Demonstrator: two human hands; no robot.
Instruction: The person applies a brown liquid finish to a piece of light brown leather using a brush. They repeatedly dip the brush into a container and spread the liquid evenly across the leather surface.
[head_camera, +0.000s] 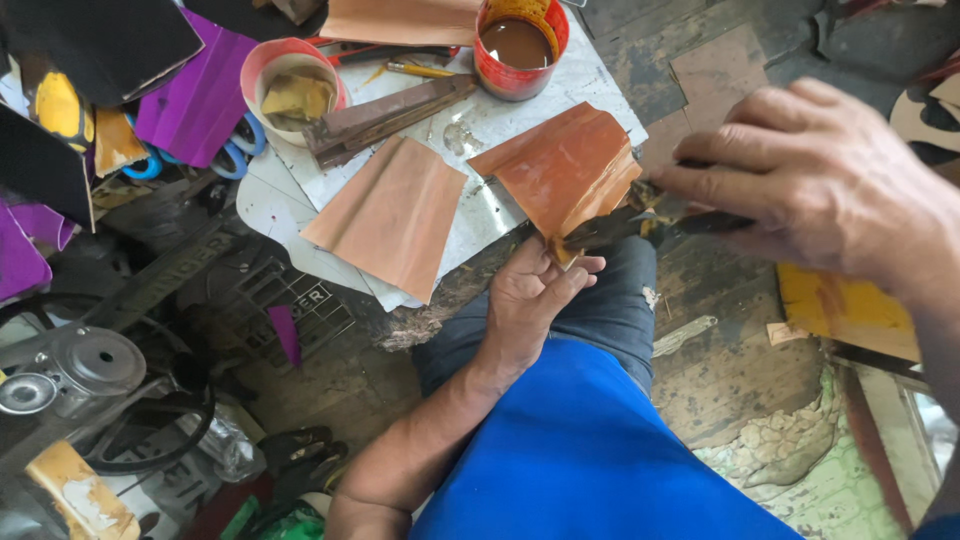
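Observation:
My left hand (530, 300) pinches the lower corner of a glossy brown leather piece (565, 165), holding it over my knee. My right hand (820, 180) grips a dark glue-caked brush (640, 220) whose tip touches the leather's lower edge. A second tan leather piece (392, 215) lies flat on the white board (290, 185) to the left. A red tin of brown glue (517, 45) stands at the top of the board.
A pink cup (290, 90) with yellow residue stands next to dark wooden strips (385, 115). Purple sheets (195, 95), blue-handled scissors (235, 150) and black material crowd the upper left. A sewing machine treadle frame (290, 305) and metal parts sit lower left.

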